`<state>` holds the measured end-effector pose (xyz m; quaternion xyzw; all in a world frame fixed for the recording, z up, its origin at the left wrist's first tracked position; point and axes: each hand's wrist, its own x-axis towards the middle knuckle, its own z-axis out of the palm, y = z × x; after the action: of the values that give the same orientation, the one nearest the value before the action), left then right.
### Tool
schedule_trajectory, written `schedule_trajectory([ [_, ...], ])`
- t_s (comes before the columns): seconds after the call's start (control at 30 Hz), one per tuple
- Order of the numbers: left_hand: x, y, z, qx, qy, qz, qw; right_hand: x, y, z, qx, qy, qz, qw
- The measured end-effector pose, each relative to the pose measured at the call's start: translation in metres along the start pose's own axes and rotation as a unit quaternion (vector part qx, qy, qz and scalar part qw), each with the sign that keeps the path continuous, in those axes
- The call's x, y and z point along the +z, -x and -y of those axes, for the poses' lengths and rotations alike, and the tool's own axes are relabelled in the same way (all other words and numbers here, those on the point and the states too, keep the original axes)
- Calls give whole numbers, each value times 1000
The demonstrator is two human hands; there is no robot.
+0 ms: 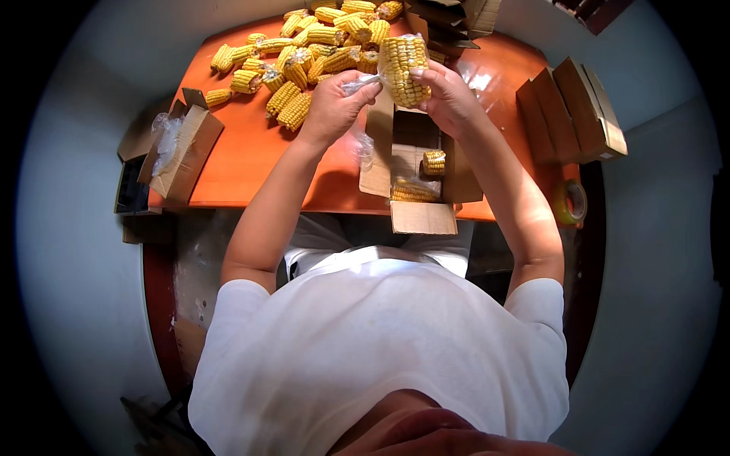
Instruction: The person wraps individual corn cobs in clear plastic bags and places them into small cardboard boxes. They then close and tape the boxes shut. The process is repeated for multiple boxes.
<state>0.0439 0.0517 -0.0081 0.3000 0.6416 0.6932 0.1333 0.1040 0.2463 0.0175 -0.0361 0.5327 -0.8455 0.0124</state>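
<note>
A thick piece of corn cob (pixel 404 70) in a clear plastic bag is held up over an open cardboard box (pixel 424 218). My right hand (pixel 450 97) grips the cob from its right side. At its left, my left hand (pixel 335 105) pinches the gathered end of the plastic bag (pixel 360 83). Inside the box, a short corn piece (pixel 433 163) stands on a flap or divider, and more corn in plastic (pixel 411 190) lies near the front. The upper part of the box is partly hidden by the raised cob.
A heap of corn pieces (pixel 325 36) covers the far left of the orange table (pixel 251 163). At the left edge an open box (pixel 185 156) holds clear plastic bags (pixel 166 140). Cardboard boxes (pixel 576 110) stand at the right, with a tape roll (pixel 572 203) nearby.
</note>
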Motion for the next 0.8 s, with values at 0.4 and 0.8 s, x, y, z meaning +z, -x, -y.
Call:
schedule_trajectory([
  [0.4, 4, 15, -24, -69, 312, -55, 946, 6, -5, 0, 11, 34, 25, 999],
  [0.8, -28, 11, 13, -162, 448, -6, 879, 12, -10, 0, -20, 74, 14, 997],
])
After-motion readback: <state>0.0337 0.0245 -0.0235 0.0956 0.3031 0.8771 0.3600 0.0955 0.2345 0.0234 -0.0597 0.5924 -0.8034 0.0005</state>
